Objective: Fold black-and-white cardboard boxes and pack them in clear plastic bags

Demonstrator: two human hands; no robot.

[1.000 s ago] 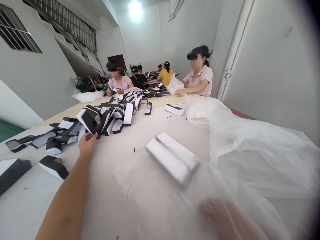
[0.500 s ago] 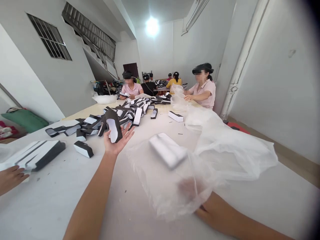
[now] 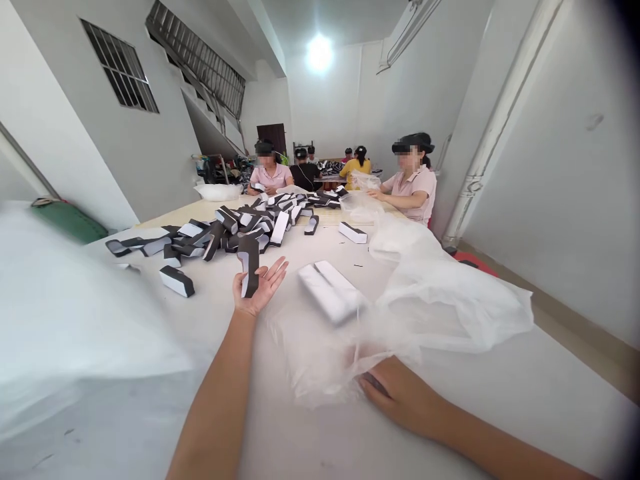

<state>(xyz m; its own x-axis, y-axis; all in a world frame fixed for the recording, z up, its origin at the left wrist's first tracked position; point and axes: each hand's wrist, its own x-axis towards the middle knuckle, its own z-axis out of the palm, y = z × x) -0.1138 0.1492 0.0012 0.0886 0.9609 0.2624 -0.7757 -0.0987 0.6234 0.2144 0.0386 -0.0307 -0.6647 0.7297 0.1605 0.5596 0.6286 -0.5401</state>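
Note:
My left hand (image 3: 264, 292) is raised over the table, fingers stretched out, with a black-and-white cardboard box (image 3: 252, 263) with a curved cut-out held between thumb and palm. My right hand (image 3: 407, 393) is at the near end of a clear plastic bag (image 3: 320, 373); its fingers are partly hidden under the film and seem closed on the bag's edge. White boxes (image 3: 327, 290) lie side by side at the bag's far end, blurred by the plastic.
A pile of black-and-white boxes (image 3: 193, 245) spreads across the table beyond my left hand. Single boxes lie at left (image 3: 177, 281) and right (image 3: 353, 233). A crumpled plastic sheet (image 3: 460, 313) covers the right side. A large white bag (image 3: 75, 313) bulges at left. Several people sit beyond.
The large white bag has come into view at left, covering the stacked boxes and another person's hand there. My left hand's box has turned to show more of its side. The view has shifted slightly.

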